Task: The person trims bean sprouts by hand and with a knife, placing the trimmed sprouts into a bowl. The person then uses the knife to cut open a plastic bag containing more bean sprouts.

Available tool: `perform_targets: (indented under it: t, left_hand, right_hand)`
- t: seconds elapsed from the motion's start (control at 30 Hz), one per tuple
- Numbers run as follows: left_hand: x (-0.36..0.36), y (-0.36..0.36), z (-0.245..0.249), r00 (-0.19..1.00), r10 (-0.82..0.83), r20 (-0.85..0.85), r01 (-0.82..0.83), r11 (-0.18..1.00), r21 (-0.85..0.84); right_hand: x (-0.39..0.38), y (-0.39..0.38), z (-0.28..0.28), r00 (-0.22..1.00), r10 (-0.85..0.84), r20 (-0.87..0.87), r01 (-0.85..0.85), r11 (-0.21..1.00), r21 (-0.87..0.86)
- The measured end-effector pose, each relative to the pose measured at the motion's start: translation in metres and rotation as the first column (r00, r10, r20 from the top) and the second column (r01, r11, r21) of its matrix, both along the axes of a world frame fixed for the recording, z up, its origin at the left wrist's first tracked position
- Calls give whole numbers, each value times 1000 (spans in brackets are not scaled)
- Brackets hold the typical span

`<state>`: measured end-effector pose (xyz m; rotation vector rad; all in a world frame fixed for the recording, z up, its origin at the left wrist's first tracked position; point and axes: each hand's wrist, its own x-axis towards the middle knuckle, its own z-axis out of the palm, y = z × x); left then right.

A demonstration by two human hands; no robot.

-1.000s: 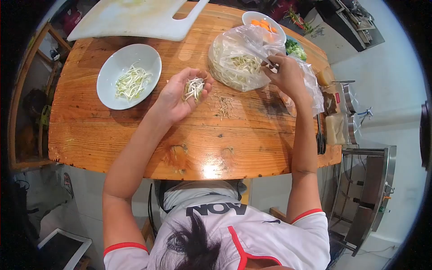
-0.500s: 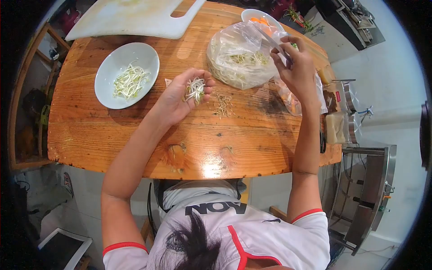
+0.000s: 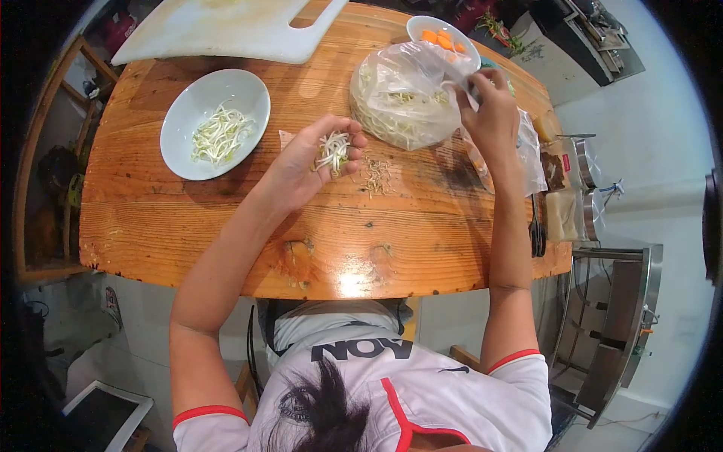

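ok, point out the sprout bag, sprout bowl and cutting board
sprout bag [image 3: 428, 114]: head view, clear plastic wall
sprout bowl [image 3: 202, 92]: head view, bare inner wall
cutting board [image 3: 226, 32]: head view, flat top

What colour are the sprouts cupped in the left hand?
The sprouts are mostly white with touches of yellow-green, as the head view shows.

sprouts [image 3: 332, 153]: white, yellow-green | sprout bowl [image 3: 197, 96]: pale blue | table [image 3: 422, 233]: orange-brown, wood-grained
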<state>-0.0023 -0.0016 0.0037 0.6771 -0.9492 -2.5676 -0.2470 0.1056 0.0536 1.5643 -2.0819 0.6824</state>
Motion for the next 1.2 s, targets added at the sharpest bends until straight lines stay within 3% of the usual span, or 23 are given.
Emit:
perform_targets:
  t: [0.03, 0.17, 0.27, 0.4, 0.43, 0.53, 0.57, 0.67, 0.7, 0.8, 0.9, 1.0, 1.1, 1.2]
  left_hand:
    - [0, 0, 0, 1000, -9, -8, 9, 1000, 1]
    - [1, -1, 0, 1000, -12, -22, 12, 1000, 3]
    - [1, 1, 5, 1000, -10, 10, 10, 999, -33]
    - [-1, 4, -1, 1000, -31, 6, 31, 987, -157]
    - [-2, 7, 0, 998, -61, 24, 65, 977, -204]
    - [-4, 15, 3, 986, -149, 77, 165, 940, -299]
    - [-4, 17, 0, 980, -181, 87, 199, 934, -298]
    - [-5, 18, -9, 971, -210, 113, 233, 935, -267]
    - [-6, 18, -10, 971, -207, 120, 231, 939, -253]
    - [-6, 16, -10, 971, -195, 140, 224, 946, -236]
    - [-6, 15, -9, 985, -157, 78, 168, 970, -174]
    - [-5, 13, -13, 985, -168, 49, 172, 979, -108]
    - [-4, 17, -9, 984, -163, 73, 171, 977, -125]
    - [-4, 18, -8, 982, -160, 104, 173, 977, -122]
  right_hand:
    - [1, -1, 2, 1000, -1, 8, 2, 996, -86]
    - [9, 1, 16, 940, 118, 321, -84, 989, -118]
    - [22, 8, 29, 662, 45, 748, -109, 993, 37]
    - [37, 19, 31, 602, 187, 776, -359, 932, 53]
    - [51, 25, 41, 552, 121, 825, -373, 920, 115]
    - [64, 29, 32, 600, 14, 800, -458, 826, 330]
    - [69, 30, 24, 548, 127, 827, -527, 819, 224]
    - [75, 27, 9, 499, 159, 852, -543, 824, 164]
    - [74, 27, 8, 472, 101, 876, -528, 828, 189]
    - [73, 23, 1, 499, 179, 848, -484, 869, 101]
    - [78, 27, 8, 412, 203, 889, -397, 918, -25]
    - [78, 38, 10, 191, -58, 980, -393, 910, 130]
    - [85, 46, -4, 218, 47, 975, -513, 855, 73]
    - [92, 49, -12, 178, 145, 973, -524, 851, -31]
